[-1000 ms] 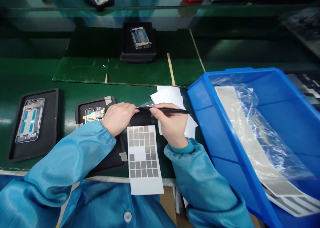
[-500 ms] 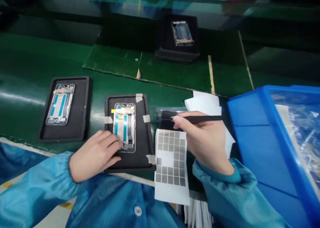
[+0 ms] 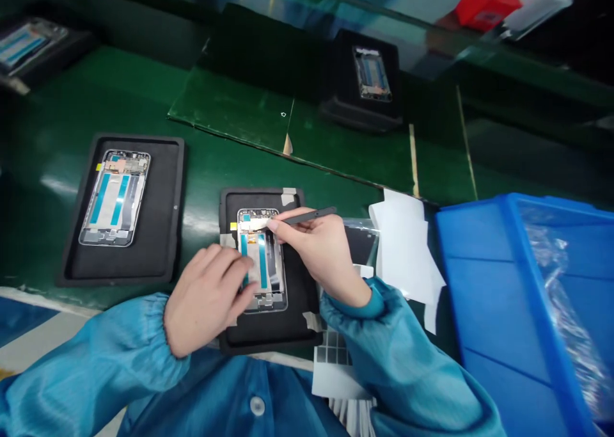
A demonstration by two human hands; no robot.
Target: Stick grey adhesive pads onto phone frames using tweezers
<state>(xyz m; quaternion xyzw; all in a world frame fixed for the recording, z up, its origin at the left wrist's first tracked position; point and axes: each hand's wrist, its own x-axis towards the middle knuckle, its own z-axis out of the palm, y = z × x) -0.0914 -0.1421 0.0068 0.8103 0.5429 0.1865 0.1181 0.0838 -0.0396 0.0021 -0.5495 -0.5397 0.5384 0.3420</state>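
Note:
An opened phone body [image 3: 275,277] with blue strips lies in a black foam tray [image 3: 254,336], its yellow tab at the upper left. My left hand [image 3: 211,293] rests along the phone's lower left side, thumb and fingers apart, fingertips on it. Pinched in my right hand [image 3: 321,251] are black tweezers [image 3: 309,215], their tip end low over the upper part of the phone. The fingers hide that tip, so I cannot tell if it holds a piece. Under my right forearm shows a white sheet of grey square stickers [image 3: 336,354], mostly covered.
Another phone body [image 3: 115,200] lies in a foam tray [image 3: 165,258] to the left. Further trays with phones stand at the far left and at the back [image 3: 359,114]. White papers [image 3: 400,238] and a blue bin [image 3: 494,283] with clear plastic are on the right.
My right hand has moved left with the tweezers, from the sticker sheet to the phone's upper part. My left hand stays at the phone. The view has shifted slightly.

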